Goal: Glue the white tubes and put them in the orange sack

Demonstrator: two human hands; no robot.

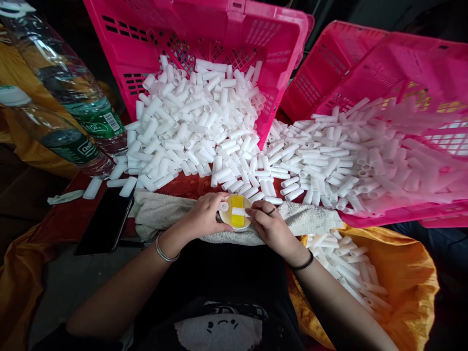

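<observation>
between left hand (pixel 204 214) and right hand (pixel 268 224), white tube (pixel 239 212)

The red table (pixel 190 186) holds a big heap of white tubes (pixel 197 131) at 12 o'clock. Two water bottles (pixel 73 107) lie at 10 o'clock. A black phone (pixel 106 222) rests at 8 o'clock, just beside a grey towel (pixel 161 212).

Both forearms reach forward and angle inward, so the hands meet close together. The left hand (pixel 206 214) is curled, fingers pinched; the right hand (pixel 266 225) pinches likewise, knuckles up.
</observation>
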